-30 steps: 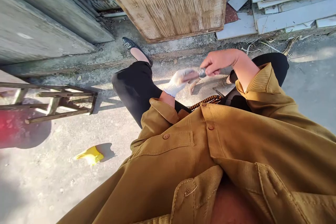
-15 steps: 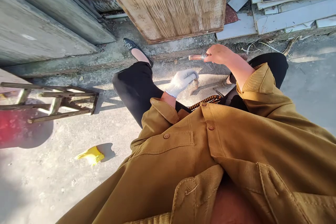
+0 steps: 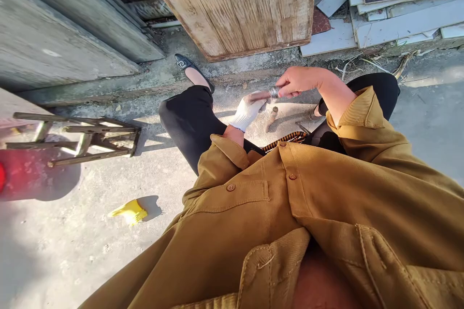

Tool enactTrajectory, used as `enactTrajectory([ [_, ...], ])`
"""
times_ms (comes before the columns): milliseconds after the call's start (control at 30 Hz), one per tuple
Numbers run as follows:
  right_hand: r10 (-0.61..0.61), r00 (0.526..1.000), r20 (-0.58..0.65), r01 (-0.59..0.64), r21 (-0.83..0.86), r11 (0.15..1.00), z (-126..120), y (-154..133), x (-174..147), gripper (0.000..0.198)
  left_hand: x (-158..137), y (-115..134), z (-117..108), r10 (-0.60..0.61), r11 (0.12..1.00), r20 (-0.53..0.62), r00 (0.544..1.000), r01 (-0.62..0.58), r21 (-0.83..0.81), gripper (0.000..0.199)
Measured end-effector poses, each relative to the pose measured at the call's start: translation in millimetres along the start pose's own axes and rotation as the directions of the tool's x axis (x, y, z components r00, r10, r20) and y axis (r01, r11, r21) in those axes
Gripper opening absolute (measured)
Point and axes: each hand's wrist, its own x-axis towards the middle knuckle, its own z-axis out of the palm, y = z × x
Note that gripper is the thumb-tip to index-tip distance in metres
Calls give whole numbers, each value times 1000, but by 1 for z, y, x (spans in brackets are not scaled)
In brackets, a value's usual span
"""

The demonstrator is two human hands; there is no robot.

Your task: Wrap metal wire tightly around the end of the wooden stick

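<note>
My right hand [image 3: 300, 81], bare, is closed on a short brown wooden stick [image 3: 260, 96] with silvery wire [image 3: 274, 91] wound around it. The stick points left, and its far end lies at my left hand [image 3: 247, 111]. That hand wears a white knitted glove, and its fingers look curled at the stick. Just below the hands, a short brown piece [image 3: 271, 119] rests on the concrete. Close to my lap, part of a basket-like thing with an orange-and-black striped rim [image 3: 286, 140] shows; my shirt hides the remainder.
A weathered wooden panel [image 3: 235, 9] stands ahead, beside stacked white and dark boards [image 3: 398, 24]. To the left are grey wooden panels [image 3: 61, 34], a small wooden stool [image 3: 90, 140] on its side and a red blurred object [image 3: 29, 174]. A yellow glove-like item [image 3: 130, 211] lies on the concrete.
My right hand has moved left and slightly down, bringing the stick to the gloved hand. My left hand has drawn away from the brown piece on the ground and now meets the stick.
</note>
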Motion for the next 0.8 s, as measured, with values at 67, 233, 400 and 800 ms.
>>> enactTrajectory([
  [67, 14, 993, -119, -3, 93, 996, -4, -5, -2, 42, 0, 1, 2, -25, 999, 27, 999, 25, -25, 15],
  [233, 135, 876, -462, -85, 128, 988, -9, 8, 7, 42, -7, 11, 9, -71, 976, 166, 984, 35, 213, 13],
  [400, 222, 875, -430, -391, -360, 847, -7, 16, 21, 31, -14, 12, 6, 87, 964, 151, 985, -122, 235, 13],
  [800, 352, 745, 567, -129, -396, 909, 26, -5, 19, 40, -10, 9, -9, 143, 990, -216, 966, -140, 26, 18],
])
